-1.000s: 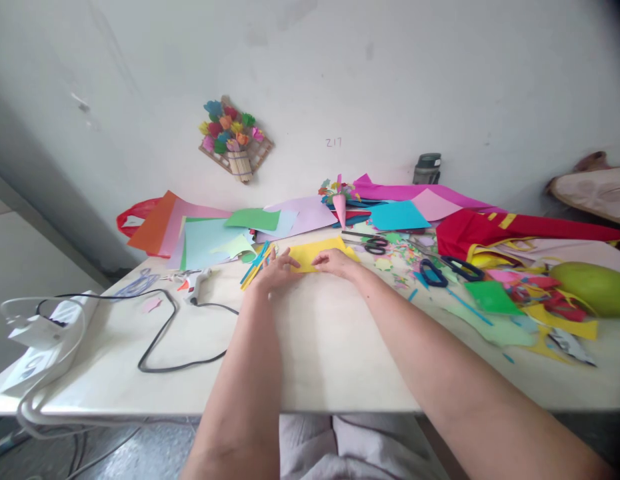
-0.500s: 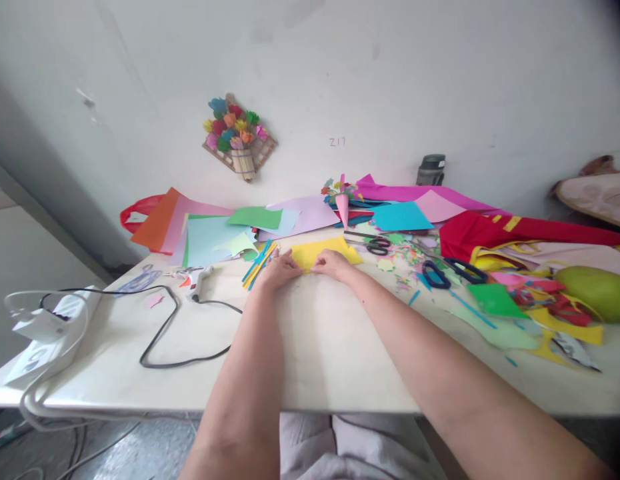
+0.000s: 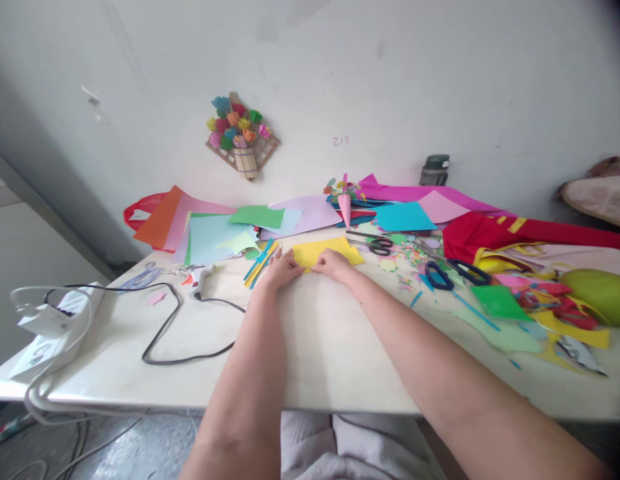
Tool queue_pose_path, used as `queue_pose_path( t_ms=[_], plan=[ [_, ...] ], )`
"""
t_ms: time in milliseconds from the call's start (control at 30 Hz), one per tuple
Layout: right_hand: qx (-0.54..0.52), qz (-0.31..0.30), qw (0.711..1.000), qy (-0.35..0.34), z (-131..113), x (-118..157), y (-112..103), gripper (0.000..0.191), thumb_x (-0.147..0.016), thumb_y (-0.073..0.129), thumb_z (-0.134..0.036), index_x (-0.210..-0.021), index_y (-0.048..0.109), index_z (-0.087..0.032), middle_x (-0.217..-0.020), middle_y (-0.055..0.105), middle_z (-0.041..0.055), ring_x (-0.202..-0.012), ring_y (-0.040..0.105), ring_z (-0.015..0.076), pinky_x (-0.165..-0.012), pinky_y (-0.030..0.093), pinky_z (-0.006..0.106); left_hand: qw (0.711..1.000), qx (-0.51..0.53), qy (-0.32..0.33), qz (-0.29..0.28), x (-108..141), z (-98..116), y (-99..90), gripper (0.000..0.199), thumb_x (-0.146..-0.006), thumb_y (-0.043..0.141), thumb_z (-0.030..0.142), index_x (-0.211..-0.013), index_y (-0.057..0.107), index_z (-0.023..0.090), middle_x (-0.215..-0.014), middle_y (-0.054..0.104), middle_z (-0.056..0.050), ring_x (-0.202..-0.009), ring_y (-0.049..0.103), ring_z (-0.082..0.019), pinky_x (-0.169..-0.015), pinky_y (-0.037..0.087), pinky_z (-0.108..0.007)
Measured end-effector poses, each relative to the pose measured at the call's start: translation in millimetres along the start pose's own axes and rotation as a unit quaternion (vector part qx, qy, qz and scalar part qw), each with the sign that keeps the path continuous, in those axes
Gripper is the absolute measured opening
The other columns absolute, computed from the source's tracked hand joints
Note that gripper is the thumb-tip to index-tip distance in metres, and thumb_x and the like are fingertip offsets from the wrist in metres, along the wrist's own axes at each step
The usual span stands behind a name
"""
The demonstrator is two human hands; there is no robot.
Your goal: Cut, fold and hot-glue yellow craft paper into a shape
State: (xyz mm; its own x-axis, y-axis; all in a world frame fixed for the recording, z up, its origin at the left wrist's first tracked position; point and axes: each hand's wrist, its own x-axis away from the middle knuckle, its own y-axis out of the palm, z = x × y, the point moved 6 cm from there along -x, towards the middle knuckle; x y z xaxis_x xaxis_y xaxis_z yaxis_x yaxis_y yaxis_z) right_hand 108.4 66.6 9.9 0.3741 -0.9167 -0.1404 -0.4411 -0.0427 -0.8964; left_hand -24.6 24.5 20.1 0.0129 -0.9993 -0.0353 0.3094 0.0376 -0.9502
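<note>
A sheet of yellow paper (image 3: 335,249) lies flat on the table in front of me. At its near left edge my left hand (image 3: 283,268) is closed, thumb and fingers on the paper's rim. My right hand (image 3: 331,265) pinches the same near edge a little to the right, with a small gap between the two hands. The fingertips are partly hidden by the hands themselves. Blue and yellow paper strips (image 3: 259,265) lie just left of my left hand.
To the left are a hot glue gun (image 3: 200,277) with a black cord and a white power strip (image 3: 55,330). Black-handled scissors (image 3: 380,247) and dark blue-handled scissors (image 3: 439,275) lie right, among paper scraps. Coloured sheets (image 3: 213,233) line the back by a paper-flower cone (image 3: 345,208).
Both hands stay at the near edge of the yellow paper with almost the same grip. The whole view has shifted slightly.
</note>
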Motion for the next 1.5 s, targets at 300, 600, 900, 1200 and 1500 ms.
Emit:
queue_pose_path(
  t_ms=[300,600,900,1200,1500],
  plan=[
    [-0.008,0.002,1.000,0.012,-0.9,0.9,-1.3,0.020,-0.069,0.060,-0.039,-0.077,0.063,-0.021,-0.095,0.058,0.0028,-0.078,0.054,0.0134,-0.059,0.036,0.021,1.000,-0.004,-0.016,-0.003,-4.5,-6.0,5.1,0.026,-0.071,0.050,0.044,-0.076,0.060,0.021,-0.143,0.024,0.001,-0.133,-0.002,-0.026,-0.105,0.009,-0.041],
    [0.018,-0.019,1.000,-0.009,-3.0,-1.2,2.2,0.018,-0.072,0.057,-0.038,-0.080,0.062,-0.022,-0.095,0.056,0.0024,-0.073,0.054,0.0121,-0.057,0.036,0.020,0.998,-0.016,-0.037,0.040,-1.6,-7.0,3.3,0.052,-0.070,0.051,0.051,-0.113,0.046,0.023,-0.145,0.017,-0.004,-0.130,-0.016,-0.027,-0.105,0.006,-0.046],
    [0.017,-0.019,1.000,-0.014,-4.6,-0.7,1.6,0.021,-0.073,0.057,-0.040,-0.082,0.062,-0.022,-0.093,0.056,0.0024,-0.073,0.053,0.0120,-0.060,0.037,0.020,0.997,-0.058,-0.025,0.046,-9.3,-2.4,13.9,0.056,-0.072,0.041,0.056,-0.118,0.043,0.024,-0.146,0.013,-0.005,-0.127,-0.022,-0.028,-0.102,-0.006,-0.053],
    [-0.005,0.002,0.999,-0.038,1.1,-3.8,0.1,0.014,-0.070,0.062,-0.029,-0.079,0.064,-0.019,-0.090,0.058,0.0032,-0.072,0.053,0.0109,-0.063,0.038,0.019,0.994,-0.045,-0.096,0.015,-10.3,-10.6,14.7,0.067,-0.065,0.044,0.065,-0.121,0.042,0.027,-0.146,0.007,-0.003,-0.125,-0.025,-0.032,-0.099,-0.006,-0.059],
    [-0.029,-0.014,0.998,-0.053,2.6,-5.4,-2.8,0.010,-0.068,0.062,-0.018,-0.077,0.064,-0.016,-0.083,0.063,0.0023,-0.070,0.055,0.0102,-0.060,0.038,0.017,0.991,-0.045,-0.128,0.002,-8.8,-19.6,13.0,0.067,-0.067,0.045,0.060,-0.126,0.037,0.029,-0.147,0.006,-0.003,-0.126,-0.023,-0.032,-0.099,-0.002,-0.060]
  ],
)
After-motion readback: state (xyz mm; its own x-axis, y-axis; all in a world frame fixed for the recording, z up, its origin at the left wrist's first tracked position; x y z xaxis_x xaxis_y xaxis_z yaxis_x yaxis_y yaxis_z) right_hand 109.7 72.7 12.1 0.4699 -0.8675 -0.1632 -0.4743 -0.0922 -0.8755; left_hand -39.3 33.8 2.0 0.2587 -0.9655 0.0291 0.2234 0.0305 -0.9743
